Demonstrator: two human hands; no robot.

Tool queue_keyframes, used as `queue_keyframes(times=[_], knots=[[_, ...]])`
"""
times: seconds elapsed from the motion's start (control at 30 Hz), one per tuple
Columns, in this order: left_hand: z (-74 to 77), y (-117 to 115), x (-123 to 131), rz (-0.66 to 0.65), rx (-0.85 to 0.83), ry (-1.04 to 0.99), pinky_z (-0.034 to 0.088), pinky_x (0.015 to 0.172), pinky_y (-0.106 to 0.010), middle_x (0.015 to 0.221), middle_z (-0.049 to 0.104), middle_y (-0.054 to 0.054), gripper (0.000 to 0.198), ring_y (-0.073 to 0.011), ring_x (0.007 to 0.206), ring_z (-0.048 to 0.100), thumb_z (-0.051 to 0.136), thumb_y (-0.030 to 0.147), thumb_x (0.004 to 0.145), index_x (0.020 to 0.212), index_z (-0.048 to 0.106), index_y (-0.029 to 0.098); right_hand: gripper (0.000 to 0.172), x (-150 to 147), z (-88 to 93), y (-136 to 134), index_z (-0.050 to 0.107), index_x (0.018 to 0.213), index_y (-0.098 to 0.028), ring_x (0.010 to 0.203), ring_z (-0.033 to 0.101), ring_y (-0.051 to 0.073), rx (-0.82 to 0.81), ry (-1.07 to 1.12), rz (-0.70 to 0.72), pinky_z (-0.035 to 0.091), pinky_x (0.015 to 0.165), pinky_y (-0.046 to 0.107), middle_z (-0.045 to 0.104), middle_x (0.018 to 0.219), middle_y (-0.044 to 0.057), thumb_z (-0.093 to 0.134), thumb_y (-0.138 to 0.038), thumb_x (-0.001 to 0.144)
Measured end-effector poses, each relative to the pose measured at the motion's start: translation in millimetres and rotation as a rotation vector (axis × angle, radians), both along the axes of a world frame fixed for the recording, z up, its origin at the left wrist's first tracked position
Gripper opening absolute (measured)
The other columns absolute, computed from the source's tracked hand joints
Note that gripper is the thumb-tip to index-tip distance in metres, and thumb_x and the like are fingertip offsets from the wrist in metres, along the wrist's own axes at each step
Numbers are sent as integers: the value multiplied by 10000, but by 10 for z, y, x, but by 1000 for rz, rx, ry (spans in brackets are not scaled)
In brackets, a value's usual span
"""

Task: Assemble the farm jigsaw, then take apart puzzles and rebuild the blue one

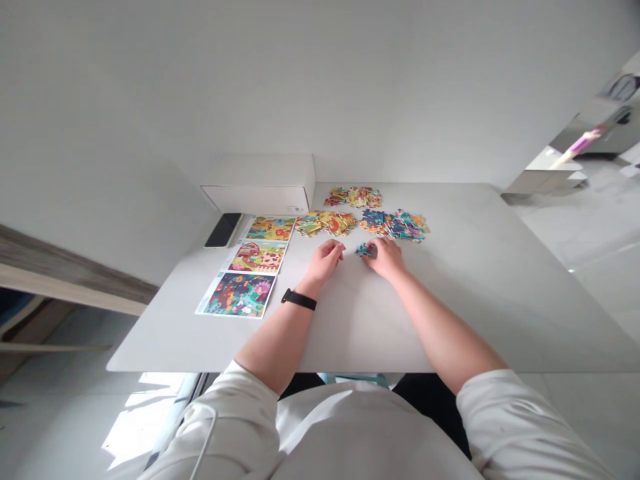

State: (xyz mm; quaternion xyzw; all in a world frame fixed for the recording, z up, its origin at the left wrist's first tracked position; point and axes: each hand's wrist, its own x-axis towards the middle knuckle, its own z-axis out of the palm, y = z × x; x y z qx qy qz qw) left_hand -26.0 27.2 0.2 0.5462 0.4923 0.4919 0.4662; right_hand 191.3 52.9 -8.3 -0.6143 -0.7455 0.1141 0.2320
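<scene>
My right hand (387,257) is closed at the fingertips on a small clump of teal jigsaw puzzle pieces (363,250), low over the table. To its left, my left hand (324,261) is curled, a short gap away from the clump; whether anything is inside its fingers is hidden. Just beyond my right hand lies a heap of blue, purple and teal puzzle pieces (395,225). A yellow and orange heap of pieces (327,223) is beyond my left hand. Farther back sits a heap of red, cream and green pieces (354,196).
Three printed picture sheets, a jungle scene (271,228), a farm scene (256,257) and a dark blue scene (240,295), lie on the white table (340,333) at left. Behind them are a phone (223,230) and a white box (260,183) near the wall.
</scene>
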Motion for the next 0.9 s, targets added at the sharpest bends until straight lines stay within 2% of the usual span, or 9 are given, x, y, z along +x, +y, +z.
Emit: queue_keyframes(times=[0.1,0.17,0.23,0.33,0.43,0.57,0.7,0.8,0.9], knots=[[0,2,-9,46,22,8,397,538,-217,820,630,3,311,-93,604,503,718,494,926,1001,657,199,305,58,-20,-33,706,1134,-260,954,720,246,-47,257,79,559,933,396,780,1041,43,752,-215,835],[3,-3,-10,53,26,21,411,524,-211,928,658,-17,364,-91,631,538,767,500,906,1085,663,201,267,83,-28,-49,695,1113,-265,815,713,200,-81,471,114,577,847,352,766,967,11,721,-251,848],[9,-16,-1,10,18,16,411,502,-203,979,672,-32,429,-89,640,560,801,535,889,1122,666,201,287,81,-21,-60,687,1119,-259,771,711,187,-104,658,146,584,802,338,748,942,3,731,-327,844],[29,-44,26,-110,-8,-19,409,480,-196,900,678,-28,496,-92,623,565,834,609,856,1064,670,190,362,50,21,-86,684,1128,-247,780,721,196,-138,809,203,590,793,343,730,909,3,764,-419,819],[50,-67,49,-166,-34,-51,411,469,-200,798,676,-20,540,-96,590,562,847,669,825,969,657,184,406,23,89,-129,686,1129,-237,788,715,201,-179,839,248,595,814,360,730,896,9,771,-482,817],[58,-68,50,-137,-40,-57,419,475,-204,720,666,-8,568,-92,554,550,826,714,825,915,650,181,471,23,162,-172,678,1163,-224,847,730,220,-224,834,256,602,902,401,740,911,29,739,-576,855],[55,-60,50,-130,-53,-64,432,483,-209,718,686,-16,585,-102,565,580,836,727,795,890,647,182,573,27,138,-163,670,1162,-230,912,740,242,-249,809,214,611,913,405,752,951,55,710,-711,852],[68,-73,59,-156,-71,-45,440,492,-217,738,717,-38,581,-124,597,630,853,714,777,876,652,179,582,42,91,-132,667,1100,-233,915,736,237,-258,814,196,614,904,395,752,947,51,717,-749,837],[95,-91,41,-208,-85,-70,481,528,-248,791,756,-83,601,-160,644,686,706,771,875,879,670,171,537,98,112,-106,669,1028,-224,878,735,220,-281,821,221,606,898,383,760,940,49,765,-709,817]])
